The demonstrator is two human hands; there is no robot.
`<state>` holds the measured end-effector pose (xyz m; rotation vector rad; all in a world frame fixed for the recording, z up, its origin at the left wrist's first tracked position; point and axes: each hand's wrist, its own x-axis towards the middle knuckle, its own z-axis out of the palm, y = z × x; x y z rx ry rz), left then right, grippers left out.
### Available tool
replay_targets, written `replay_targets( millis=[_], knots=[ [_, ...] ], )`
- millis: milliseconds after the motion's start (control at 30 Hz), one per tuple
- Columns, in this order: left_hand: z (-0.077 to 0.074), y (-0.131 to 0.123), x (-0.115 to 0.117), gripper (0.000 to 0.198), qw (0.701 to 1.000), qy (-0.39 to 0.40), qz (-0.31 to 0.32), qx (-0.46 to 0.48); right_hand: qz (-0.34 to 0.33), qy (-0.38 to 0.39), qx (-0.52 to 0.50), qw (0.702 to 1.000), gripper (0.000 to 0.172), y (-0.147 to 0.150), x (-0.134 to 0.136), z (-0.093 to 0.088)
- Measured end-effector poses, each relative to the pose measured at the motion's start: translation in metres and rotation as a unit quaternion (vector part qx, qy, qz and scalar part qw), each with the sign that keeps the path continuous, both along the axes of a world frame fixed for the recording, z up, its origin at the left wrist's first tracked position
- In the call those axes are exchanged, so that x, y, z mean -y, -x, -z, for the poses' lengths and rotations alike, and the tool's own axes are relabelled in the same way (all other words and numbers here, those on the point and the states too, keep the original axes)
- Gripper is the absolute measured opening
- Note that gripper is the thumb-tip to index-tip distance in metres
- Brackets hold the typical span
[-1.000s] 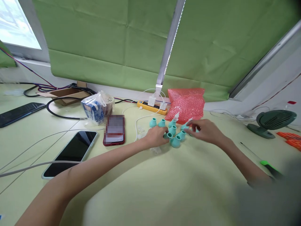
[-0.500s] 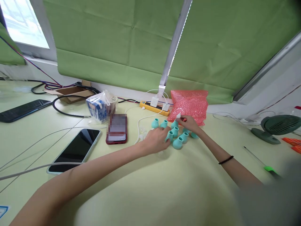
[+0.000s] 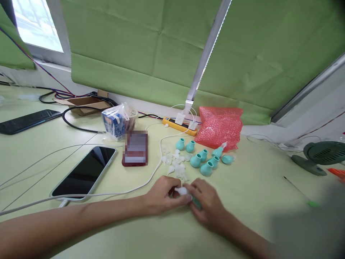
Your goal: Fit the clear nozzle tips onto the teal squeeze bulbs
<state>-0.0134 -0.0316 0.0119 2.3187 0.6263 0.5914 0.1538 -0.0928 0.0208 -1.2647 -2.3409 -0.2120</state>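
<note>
My left hand [image 3: 164,196] is closed on a white translucent nozzle tip [image 3: 182,190]. My right hand [image 3: 208,203] wraps round a teal rubber bulb [image 3: 196,203], mostly hidden by the fingers. Tip and bulb meet between my hands, low over the table; whether the tip sits inside the bulb's neck I cannot tell. Beyond them stand several open-necked teal bulbs [image 3: 206,168]. One bulb with a white tip [image 3: 217,151] lies tilted behind these, and another teal bulb [image 3: 228,159] lies on its side. Loose white tips [image 3: 178,167] are heaped left of the bulbs.
Farther back are a pink bubble-wrap bag [image 3: 221,127] and a yellow power strip [image 3: 179,126]. To the left lie a red-cased phone [image 3: 135,149], a larger phone [image 3: 84,172] and a white cable [image 3: 134,189]. A green fan [image 3: 323,154] and a screwdriver [image 3: 299,190] are at right.
Both hands have come back from among the bulbs toward me and met, now with a bulb and a tip between them. The heap of tips has come into view.
</note>
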Motion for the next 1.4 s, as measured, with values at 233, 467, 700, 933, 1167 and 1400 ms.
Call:
replay_targets(
  millis=[233, 467, 700, 933, 1167, 1400],
  knots=[
    [0.004, -0.001, -0.007, 0.039, 0.999, -0.009, 0.022, -0.039, -0.021, 0.041, -0.042, 0.998, 0.013, 0.006, 0.0, 0.025],
    [0.005, -0.002, -0.014, 0.053, 0.946, 0.305, 0.097, 0.061, -0.056, 0.021, -0.129, 0.99, 0.013, 0.002, 0.001, 0.025],
    [-0.003, -0.009, -0.025, 0.033, 0.892, 0.414, -0.038, 0.179, -0.068, 0.035, -0.093, 0.993, 0.021, 0.003, 0.004, 0.02],
    [-0.013, -0.007, -0.027, 0.044, 0.909, 0.354, -0.037, 0.219, -0.002, 0.056, -0.15, 0.987, 0.015, 0.0, 0.005, 0.024],
    [0.001, 0.001, -0.011, 0.026, 0.991, -0.093, -0.014, 0.094, 0.027, 0.027, -0.234, 0.971, 0.017, 0.0, -0.006, 0.027],
    [0.011, 0.001, -0.012, 0.025, 0.968, -0.246, -0.005, 0.044, 0.02, 0.014, -0.22, 0.975, 0.015, 0.0, -0.009, 0.03]
  ],
)
